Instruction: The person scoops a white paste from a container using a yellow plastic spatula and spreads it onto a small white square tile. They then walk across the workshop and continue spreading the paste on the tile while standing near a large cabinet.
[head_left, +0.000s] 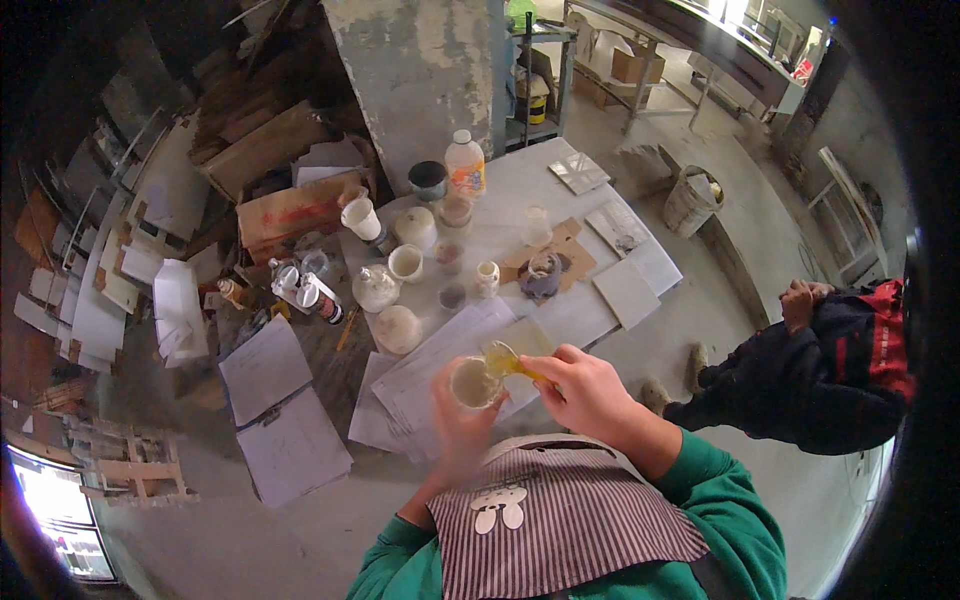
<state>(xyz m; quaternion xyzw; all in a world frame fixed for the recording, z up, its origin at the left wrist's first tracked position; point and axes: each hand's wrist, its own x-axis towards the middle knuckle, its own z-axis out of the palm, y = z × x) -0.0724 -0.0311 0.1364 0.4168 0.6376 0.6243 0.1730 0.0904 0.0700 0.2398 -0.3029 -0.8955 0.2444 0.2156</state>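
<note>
My left hand (458,418) is wrapped round a pale cup (474,384) held in front of my apron. My right hand (582,388) grips the handle of a yellow spoon (502,358), whose broad end, smeared with something pale, is at the cup's rim. What the cup contains is hard to make out. Beneath both hands, paper sheets (430,360) lie along the near edge of the table (640,262). Beyond them stand a small white jar (488,279) and a wrapped, dark-stained cup (541,274) on a piece of brown cardboard (578,256).
Several tubs, a white bottle (465,164) and a dark bowl (428,180) crowd the table's left side. Flat pale tiles (627,292) lie at its right. A person (810,370) stands to the right, near a bucket (692,200). Cardboard boxes (300,215) are stacked at left.
</note>
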